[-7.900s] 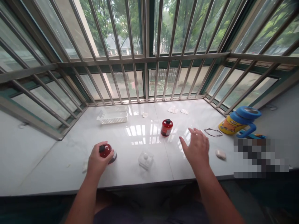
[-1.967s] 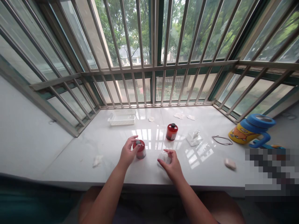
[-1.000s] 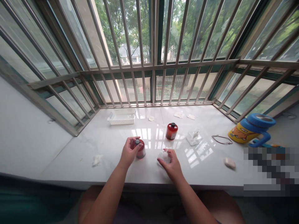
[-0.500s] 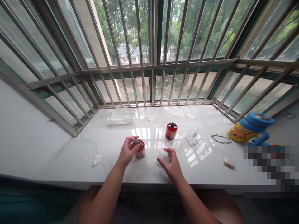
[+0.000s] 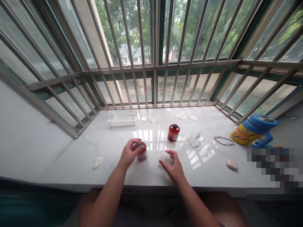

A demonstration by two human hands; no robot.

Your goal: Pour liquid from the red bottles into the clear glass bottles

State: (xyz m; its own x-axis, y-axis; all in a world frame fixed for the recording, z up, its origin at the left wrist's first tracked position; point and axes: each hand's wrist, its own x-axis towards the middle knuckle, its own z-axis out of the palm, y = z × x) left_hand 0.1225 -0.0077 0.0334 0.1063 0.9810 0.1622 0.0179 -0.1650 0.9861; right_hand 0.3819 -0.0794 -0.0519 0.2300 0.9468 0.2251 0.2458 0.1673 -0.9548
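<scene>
My left hand (image 5: 130, 153) is closed around the upper part of a red bottle (image 5: 143, 154) with a dark cap, which stands upright on the white counter (image 5: 146, 176). To its right, my right hand (image 5: 174, 165) grips a small clear container (image 5: 166, 158) between thumb and fingers; its contents are hard to make out. Farther back stands a second red bottle (image 5: 174, 133) with a black cap and a pale label. A clear square container (image 5: 196, 139) sits to the right of that bottle.
A white perforated basket (image 5: 123, 121) is at the back left. On the right are a dark cord loop (image 5: 224, 141), a pinkish bar-like object (image 5: 232, 165) and a blue-and-yellow mug (image 5: 252, 130). Crumpled white pieces (image 5: 98, 163) lie at left. Metal bars (image 5: 155, 85) line the window.
The fingers of my left hand have shifted very slightly at the cap of the nearer bottle. My right hand and the clear container stay in place.
</scene>
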